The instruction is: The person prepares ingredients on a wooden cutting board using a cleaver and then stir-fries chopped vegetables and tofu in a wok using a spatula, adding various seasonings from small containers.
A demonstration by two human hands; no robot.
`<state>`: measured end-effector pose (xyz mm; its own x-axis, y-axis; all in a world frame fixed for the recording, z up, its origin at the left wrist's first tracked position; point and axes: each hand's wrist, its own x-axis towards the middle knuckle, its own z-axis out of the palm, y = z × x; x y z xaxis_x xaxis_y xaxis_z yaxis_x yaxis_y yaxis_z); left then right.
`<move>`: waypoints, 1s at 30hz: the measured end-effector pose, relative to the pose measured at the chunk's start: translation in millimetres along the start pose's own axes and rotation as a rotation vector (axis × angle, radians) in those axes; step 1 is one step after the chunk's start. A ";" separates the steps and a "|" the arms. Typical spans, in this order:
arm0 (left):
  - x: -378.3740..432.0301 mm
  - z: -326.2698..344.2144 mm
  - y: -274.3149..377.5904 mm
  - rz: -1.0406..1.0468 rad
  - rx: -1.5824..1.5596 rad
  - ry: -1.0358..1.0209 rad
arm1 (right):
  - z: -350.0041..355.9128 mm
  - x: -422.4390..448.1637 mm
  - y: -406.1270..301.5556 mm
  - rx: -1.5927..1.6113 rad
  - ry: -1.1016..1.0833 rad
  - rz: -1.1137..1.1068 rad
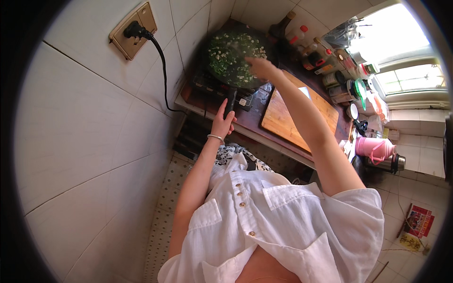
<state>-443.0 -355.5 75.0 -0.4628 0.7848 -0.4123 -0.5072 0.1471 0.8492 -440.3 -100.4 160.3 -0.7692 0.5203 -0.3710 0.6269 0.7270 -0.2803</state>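
My left hand (223, 122) is wrapped around the black handle (231, 100) of a dark frying pan (231, 83). Chopped green vegetables (221, 62) and small pale cubes (260, 53) are spread across the pan, which sits on a black cooker (208, 85). Over the pan's right side is my right hand (264, 69), one finger stretched towards the food. Blur and the dark pan behind it hide whether this hand holds anything. Close to my right forearm lies a wooden cutting board (283, 115), with a shiny flat blade-like piece (304, 92) partly covered by the arm.
Sauce bottles (283, 26) and jars (332, 79) line the counter's back edge below a window (410, 78). A pink thermos jug (375, 148) stands at the right. On the left, a tiled wall (81, 116) carries a socket (136, 32) with a black cord (164, 70) hanging down.
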 end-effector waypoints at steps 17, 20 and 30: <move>-5.6 -7.5 -1.6 -0.002 -0.014 0.027 | -85.4 -49.8 35.7 -0.155 -0.307 0.011; -7.4 -12.8 -3.1 0.004 0.008 0.049 | -87.0 -51.0 24.1 0.062 -0.254 0.046; -3.9 -7.3 -2.8 0.013 0.005 0.038 | 15.3 -69.9 37.4 0.401 -0.254 0.100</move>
<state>-445.0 -363.4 71.8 -0.4964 0.7635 -0.4131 -0.4973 0.1400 0.8562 -361.2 -116.5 162.2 -0.6792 0.4167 -0.6042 0.7332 0.4229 -0.5326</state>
